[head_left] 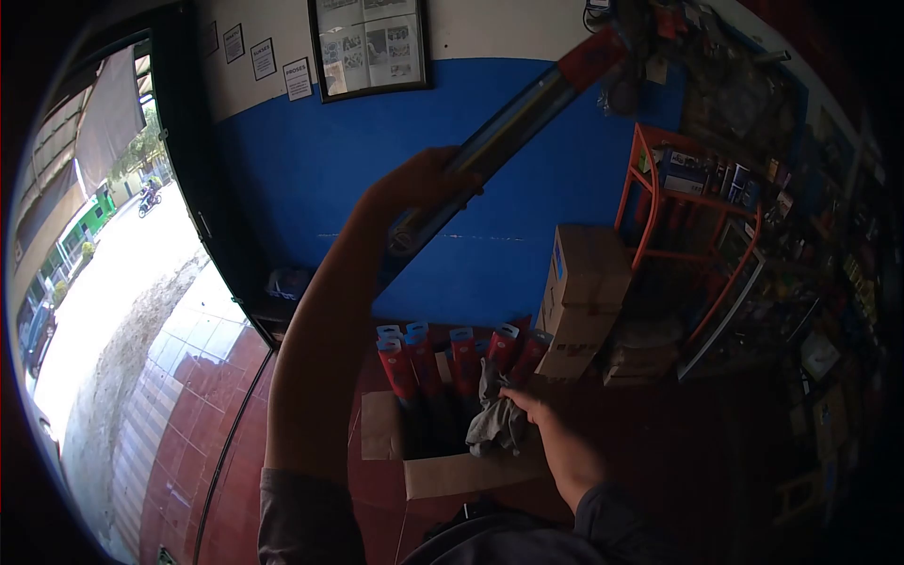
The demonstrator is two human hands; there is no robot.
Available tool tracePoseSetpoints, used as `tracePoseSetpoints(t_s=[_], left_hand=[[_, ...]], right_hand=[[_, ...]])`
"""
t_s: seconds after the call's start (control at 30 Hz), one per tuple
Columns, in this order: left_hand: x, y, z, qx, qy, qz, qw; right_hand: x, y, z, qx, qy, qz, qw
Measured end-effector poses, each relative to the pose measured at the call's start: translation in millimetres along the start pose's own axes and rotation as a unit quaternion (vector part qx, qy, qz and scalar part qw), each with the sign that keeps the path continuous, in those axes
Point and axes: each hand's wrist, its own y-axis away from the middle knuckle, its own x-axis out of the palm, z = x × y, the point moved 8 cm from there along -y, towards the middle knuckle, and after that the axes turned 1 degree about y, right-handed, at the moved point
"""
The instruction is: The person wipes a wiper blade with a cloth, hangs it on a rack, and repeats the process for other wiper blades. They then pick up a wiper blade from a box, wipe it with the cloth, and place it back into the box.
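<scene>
A long narrow package [508, 122] with a red end is raised at a slant in front of the blue wall. My left hand [424, 184] is wrapped round its lower part. Lower down, my right hand [527, 403] is closed on a crumpled grey cloth [497, 424], over the right side of an open cardboard box [452, 477]. Several similar packages with red tops [463, 363] stand upright in that box, their lower parts in shadow.
Tall cardboard cartons [586, 292] stand right of the open box, beside an orange rack [650, 207] holding small boxes. Cluttered shelves fill the far right. At left, a doorway opens onto a bright yard with a motorcycle [149, 200]. A framed display [369, 47] hangs on the wall.
</scene>
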Motion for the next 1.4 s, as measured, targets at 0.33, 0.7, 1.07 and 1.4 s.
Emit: tracePoseSetpoints(t_s=[0.33, 0.7, 1.07, 1.4], left_hand=[[180, 148, 123, -0.057, 0.324, 0.056, 0.943], [303, 249, 35, -0.126, 0.366, 0.043, 0.921], [398, 291, -71, -0.117, 0.562, 0.183, 0.798], [384, 331, -134, -0.097, 0.304, 0.192, 0.928]], right_hand=[[11, 215, 75, -0.47, -0.006, -0.37, 0.801], [161, 424, -18, -0.587, 0.429, -0.375, 0.574], [29, 496, 18, -0.623, 0.251, -0.198, 0.713], [-143, 575, 134, -0.621, 0.383, -0.54, 0.42]])
